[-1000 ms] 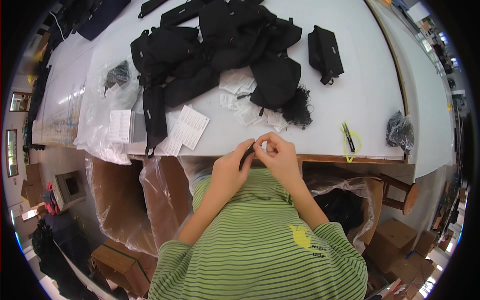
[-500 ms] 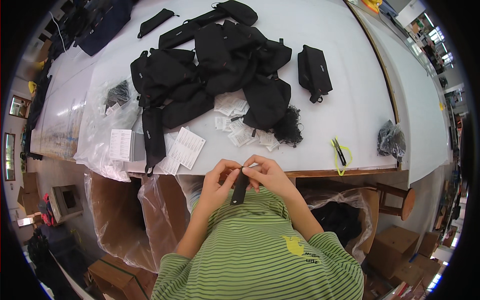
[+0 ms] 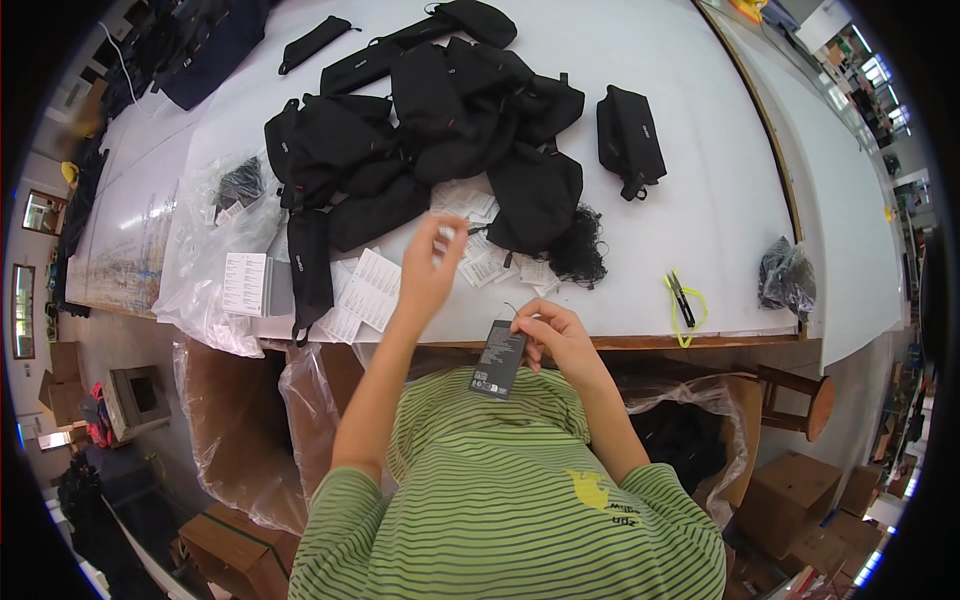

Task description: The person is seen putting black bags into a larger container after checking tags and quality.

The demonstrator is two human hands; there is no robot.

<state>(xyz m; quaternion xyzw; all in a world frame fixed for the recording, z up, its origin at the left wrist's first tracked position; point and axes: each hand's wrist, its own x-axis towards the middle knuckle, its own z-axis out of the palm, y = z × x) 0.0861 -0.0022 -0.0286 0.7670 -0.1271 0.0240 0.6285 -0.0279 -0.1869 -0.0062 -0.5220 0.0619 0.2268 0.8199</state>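
My right hand (image 3: 553,335) pinches a black hang tag (image 3: 497,362) near its top corner, in front of the table edge. Pale print covers the side of the tag that shows, and a thin string loops from its top. My left hand (image 3: 428,268) is over the table beside a loose pile of small white labels (image 3: 484,264). Its fingers are bent and blurred, so whether they hold a label is unclear. A tangle of black strings (image 3: 582,252) lies right of the labels. Behind them is a heap of black fabric pouches (image 3: 455,110).
One black pouch (image 3: 630,140) lies apart at the right. Snips (image 3: 683,302) with a yellow cord rest near the front edge, left of a dark plastic bundle (image 3: 785,277). White printed cards (image 3: 245,283) and clear plastic (image 3: 195,290) are at the left. Lined boxes (image 3: 235,420) stand below the table.
My left hand has let go of the tag and moved forward to the white labels. My right hand keeps the tag, which has turned to show its printed face.
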